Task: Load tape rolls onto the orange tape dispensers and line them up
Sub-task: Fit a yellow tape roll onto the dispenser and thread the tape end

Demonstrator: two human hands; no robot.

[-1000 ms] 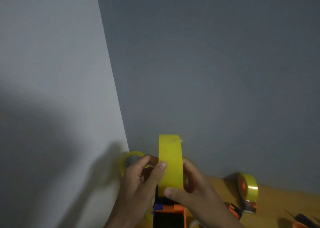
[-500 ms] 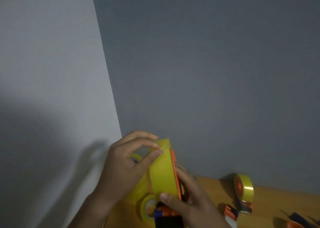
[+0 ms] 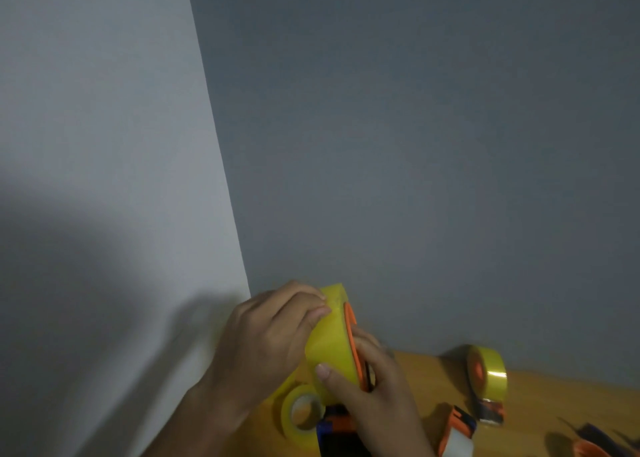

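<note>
The left hand curls over the top of a yellow tape roll, its fingertips pressed against the roll's outer band near the upper edge. The right hand grips the same roll from below and from the right: its thumb lies across the yellow band, its fingers wrap round the far side. The roll sits on an orange tape dispenser, whose orange disc shows as a thin rim along the roll's right face (the dispenser's dark blue and orange body shows just below the hands, at the bottom edge). Both are held up above the wooden table, tilted a little to the left.

Just below the left hand, a second yellow roll lies on the table, with its hollow core facing up. Well to the right stands a loaded dispenser, carrying its own yellow roll upright near the wall. Between it and the hands lies another dispenser, orange with a pale part, partly cut off by the frame. At the far right corner, dark and orange shapes are too blurred to identify. A grey wall rises behind everything.
</note>
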